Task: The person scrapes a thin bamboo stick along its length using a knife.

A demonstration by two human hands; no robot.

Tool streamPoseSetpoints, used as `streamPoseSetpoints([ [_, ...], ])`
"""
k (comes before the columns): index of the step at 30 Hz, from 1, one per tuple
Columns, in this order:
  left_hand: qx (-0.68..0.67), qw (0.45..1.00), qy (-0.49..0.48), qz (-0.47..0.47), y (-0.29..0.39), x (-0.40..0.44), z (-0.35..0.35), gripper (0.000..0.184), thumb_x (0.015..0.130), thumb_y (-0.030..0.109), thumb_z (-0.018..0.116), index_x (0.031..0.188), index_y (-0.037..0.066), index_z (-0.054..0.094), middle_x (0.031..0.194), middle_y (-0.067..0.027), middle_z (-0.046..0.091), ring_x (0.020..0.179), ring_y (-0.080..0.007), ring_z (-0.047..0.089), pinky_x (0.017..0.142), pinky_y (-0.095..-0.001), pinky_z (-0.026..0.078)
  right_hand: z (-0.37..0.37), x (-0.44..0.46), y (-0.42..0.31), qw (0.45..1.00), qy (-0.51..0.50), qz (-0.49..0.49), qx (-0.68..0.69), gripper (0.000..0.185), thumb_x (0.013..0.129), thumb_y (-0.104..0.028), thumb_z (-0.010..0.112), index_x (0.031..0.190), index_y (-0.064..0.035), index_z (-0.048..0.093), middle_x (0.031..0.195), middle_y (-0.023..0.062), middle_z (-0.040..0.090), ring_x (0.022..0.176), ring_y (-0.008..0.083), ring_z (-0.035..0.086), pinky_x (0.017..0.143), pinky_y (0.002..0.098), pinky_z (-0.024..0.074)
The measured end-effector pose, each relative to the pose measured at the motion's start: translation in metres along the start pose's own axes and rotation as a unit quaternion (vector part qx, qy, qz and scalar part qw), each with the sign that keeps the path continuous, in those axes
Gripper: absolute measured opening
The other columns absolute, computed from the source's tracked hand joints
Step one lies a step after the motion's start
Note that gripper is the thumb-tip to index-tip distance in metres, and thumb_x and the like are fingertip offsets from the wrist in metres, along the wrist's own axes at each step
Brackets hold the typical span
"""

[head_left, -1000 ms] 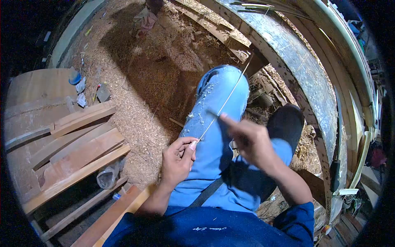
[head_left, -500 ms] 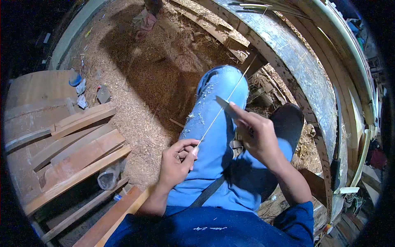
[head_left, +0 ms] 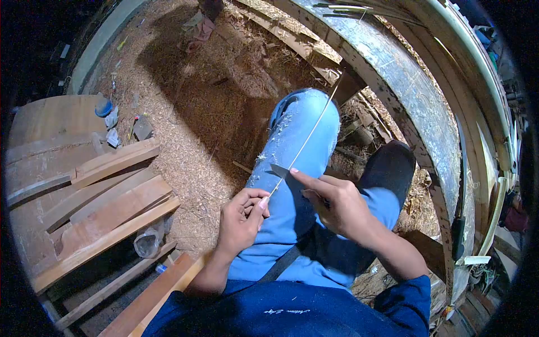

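Note:
A thin pale stick slants across my raised thigh, its far end beyond the knee. My left hand pinches the near end between thumb and fingers. In my right hand is a knife, gripped in a closed fist with the index finger stretched forward. Its dark blade lies across the stick, a short way from my left fingertips. The knife's handle is hidden by my palm. Fine shavings cling to the blue trousers beneath the stick.
Wooden boards are piled at the left, beside a crumpled plastic bag. A large curved grey panel arches along the right. Sawdust and shavings cover the floor. A blue-capped item stands at the far left.
My right hand has drawn the knife back along the stick, from near the knee towards my left hand. My left hand has stayed in nearly the same place.

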State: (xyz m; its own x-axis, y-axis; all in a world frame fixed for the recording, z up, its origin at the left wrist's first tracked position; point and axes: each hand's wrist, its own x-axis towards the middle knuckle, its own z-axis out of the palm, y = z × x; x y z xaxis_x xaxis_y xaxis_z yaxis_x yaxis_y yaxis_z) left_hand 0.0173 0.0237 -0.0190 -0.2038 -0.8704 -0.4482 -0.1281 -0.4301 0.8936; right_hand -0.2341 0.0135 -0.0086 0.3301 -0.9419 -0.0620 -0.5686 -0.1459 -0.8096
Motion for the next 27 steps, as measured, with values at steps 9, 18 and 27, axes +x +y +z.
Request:
streamPoseSetpoints([
  [9,0.005,1.000,0.014,-0.008,-0.001,0.001,0.002,0.017,0.106,0.006,0.060,0.120,-0.002,0.065,0.079,-0.0018,0.064,0.062,-0.0017,0.050,0.054,-0.0189,0.039,-0.001,-0.001,-0.002,0.999,-0.018,0.008,-0.025,0.058,0.094,0.008,0.066,0.147,-0.0139,0.063,0.083,0.0153,0.066,0.068,0.0222,0.065,0.065,0.0384,0.0539],
  [18,0.025,0.999,0.011,0.022,-0.005,0.005,0.003,0.016,0.107,0.007,0.059,0.120,0.000,0.065,0.077,-0.0003,0.062,0.061,-0.0017,0.048,0.052,-0.0199,0.037,-0.006,0.004,0.007,0.998,0.028,0.039,-0.034,0.072,0.088,0.003,0.065,0.155,-0.0224,0.053,0.085,0.0177,0.062,0.075,0.0406,0.068,0.069,0.0529,0.0560],
  [27,0.037,0.999,0.024,0.004,-0.001,0.004,0.004,0.016,0.106,0.007,0.059,0.118,0.000,0.067,0.074,0.0007,0.061,0.063,-0.0024,0.051,0.055,-0.0208,0.040,-0.007,0.006,0.006,0.991,0.095,0.065,-0.068,0.059,0.093,0.003,0.067,0.148,-0.0190,0.061,0.082,0.0148,0.065,0.064,0.0312,0.064,0.061,0.0428,0.0535],
])
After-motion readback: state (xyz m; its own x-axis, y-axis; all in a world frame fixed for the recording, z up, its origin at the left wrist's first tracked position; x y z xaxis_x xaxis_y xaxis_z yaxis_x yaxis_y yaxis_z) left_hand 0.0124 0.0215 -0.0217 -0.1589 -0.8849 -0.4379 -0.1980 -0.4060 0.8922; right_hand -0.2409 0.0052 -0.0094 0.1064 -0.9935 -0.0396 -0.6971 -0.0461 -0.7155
